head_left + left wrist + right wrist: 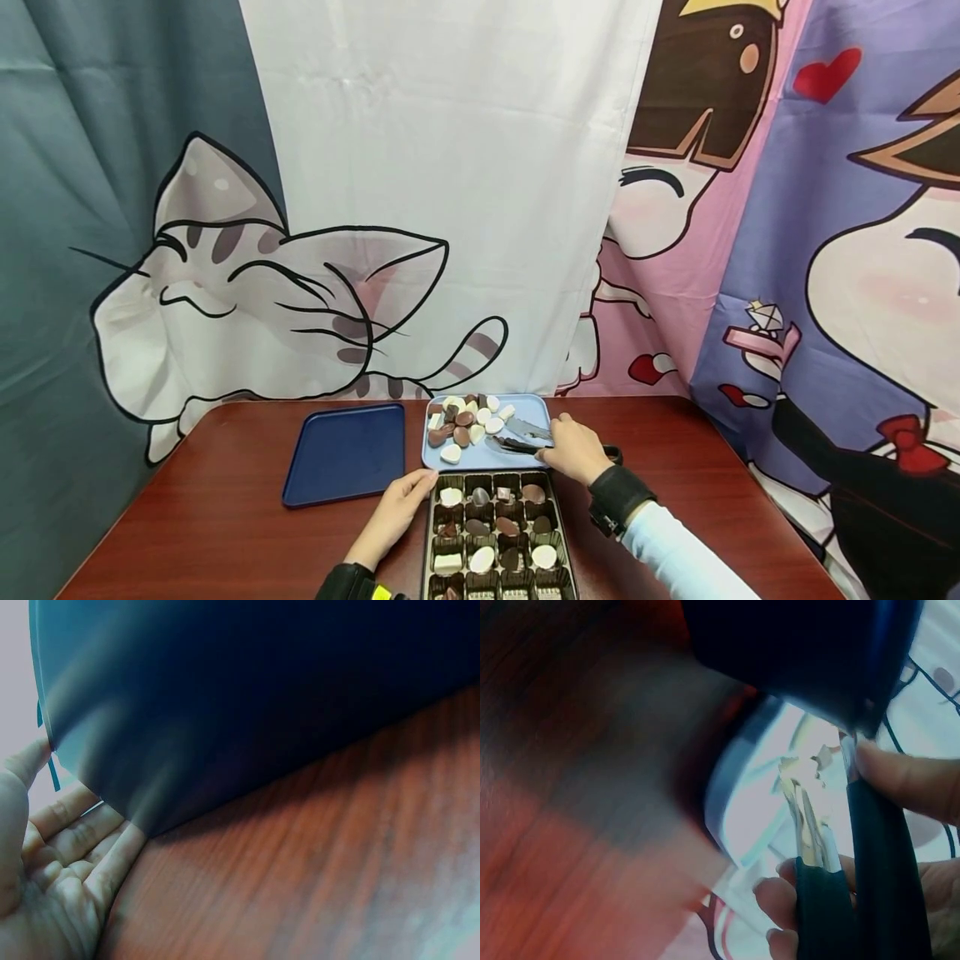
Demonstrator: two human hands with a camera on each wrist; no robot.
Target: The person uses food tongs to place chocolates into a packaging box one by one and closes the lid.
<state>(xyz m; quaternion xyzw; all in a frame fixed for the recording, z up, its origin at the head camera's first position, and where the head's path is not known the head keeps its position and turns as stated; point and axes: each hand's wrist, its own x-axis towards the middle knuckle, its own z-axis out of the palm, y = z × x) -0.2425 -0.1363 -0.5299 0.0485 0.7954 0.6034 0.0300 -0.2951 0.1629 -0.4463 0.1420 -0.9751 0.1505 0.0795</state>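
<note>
In the head view, my left hand [401, 508] grips the far left corner of a dark box of chocolates [491, 550], whose compartments hold brown, white and dark pieces. The left wrist view shows the thumb at the edge and the other fingers [112, 859] against the box's dark side [247, 697]. My right hand [576, 450] holds metal tongs with black handles [889, 870]. The tips of the tongs are over the right part of a light blue tray [536, 408]. Loose chocolates [465, 418] lie heaped on that tray's left and middle. No piece shows clearly between the tips.
A flat dark blue tray [347, 454] lies left of the light blue one on the reddish-brown wooden table [225, 533]. Behind the table hangs a printed curtain [450, 167] with a cartoon cat and figures.
</note>
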